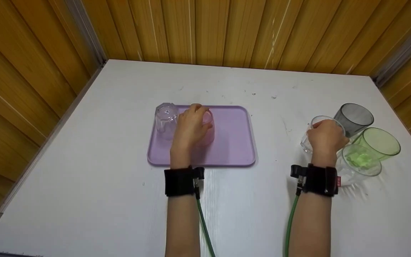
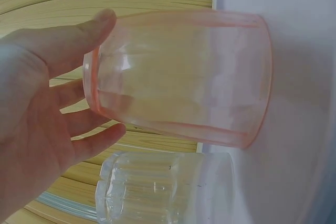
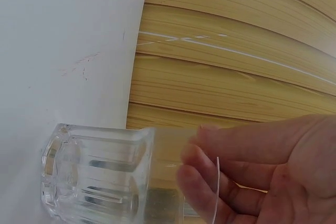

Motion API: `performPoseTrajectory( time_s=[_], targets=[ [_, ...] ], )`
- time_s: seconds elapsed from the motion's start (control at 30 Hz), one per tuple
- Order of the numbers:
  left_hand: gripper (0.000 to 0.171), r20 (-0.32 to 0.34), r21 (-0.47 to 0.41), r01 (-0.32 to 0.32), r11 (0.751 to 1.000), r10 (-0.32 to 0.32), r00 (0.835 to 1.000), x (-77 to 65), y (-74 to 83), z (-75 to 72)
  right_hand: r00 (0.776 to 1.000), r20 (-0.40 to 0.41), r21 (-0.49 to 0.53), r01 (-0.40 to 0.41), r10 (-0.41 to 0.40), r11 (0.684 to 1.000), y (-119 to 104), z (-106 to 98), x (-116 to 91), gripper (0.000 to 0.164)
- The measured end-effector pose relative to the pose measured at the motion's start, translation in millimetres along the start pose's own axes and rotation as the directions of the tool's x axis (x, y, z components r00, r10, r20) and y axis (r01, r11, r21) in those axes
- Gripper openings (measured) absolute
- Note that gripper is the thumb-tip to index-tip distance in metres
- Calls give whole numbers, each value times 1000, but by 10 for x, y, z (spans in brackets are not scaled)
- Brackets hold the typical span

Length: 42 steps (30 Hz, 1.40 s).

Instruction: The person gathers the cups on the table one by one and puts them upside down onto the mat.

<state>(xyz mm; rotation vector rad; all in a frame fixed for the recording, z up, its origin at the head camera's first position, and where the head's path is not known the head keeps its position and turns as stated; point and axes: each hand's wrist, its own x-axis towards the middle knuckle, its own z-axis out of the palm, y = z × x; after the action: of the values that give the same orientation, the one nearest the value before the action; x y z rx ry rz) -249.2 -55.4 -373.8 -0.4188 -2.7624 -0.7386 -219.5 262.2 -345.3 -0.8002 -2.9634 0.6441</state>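
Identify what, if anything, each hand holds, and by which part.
Right hand pinches a clear, faceted tumbler by its rim; left hand touches the upturned base of a transparent pink tumbler; grip unclear.

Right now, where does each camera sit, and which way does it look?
Head: on the person's head, facing forward and down over the flat white tabletop; both forearms, the left hand and the right hand show.
Left wrist: on that wrist, facing the pink, see-through, round cup; part of the left hand shows.
Right wrist: on that wrist, facing the clear, ridged, round cup and yellow-brown planked wall; part of the right hand shows.
Shared: head and left wrist both show the pink cup.
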Motion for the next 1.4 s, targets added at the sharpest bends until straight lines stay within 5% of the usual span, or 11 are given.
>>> performPoseTrajectory(
  time_s=[0.37, 0.73, 0.97, 1.4],
  targets=[
    [40, -63, 8, 74, 997, -74, 995, 34, -9, 87, 1000, -19, -9, 16, -16, 1000, -9, 18, 0, 34],
    [43, -160, -19, 169, 985, -170, 972, 73, -11, 184, 1000, 2, -25, 13, -13, 1000, -22, 11, 0, 35],
    [41, -214, -36, 160, 987, -164, 963, 72, -30, 221, 1000, -10, -18, 24, -25, 1000, -29, 15, -14, 35],
    [53, -204, -8, 128, 992, -127, 971, 30, -54, 253, 999, -3, -28, 51, -51, 998, -51, -6, -29, 37]
  ],
)
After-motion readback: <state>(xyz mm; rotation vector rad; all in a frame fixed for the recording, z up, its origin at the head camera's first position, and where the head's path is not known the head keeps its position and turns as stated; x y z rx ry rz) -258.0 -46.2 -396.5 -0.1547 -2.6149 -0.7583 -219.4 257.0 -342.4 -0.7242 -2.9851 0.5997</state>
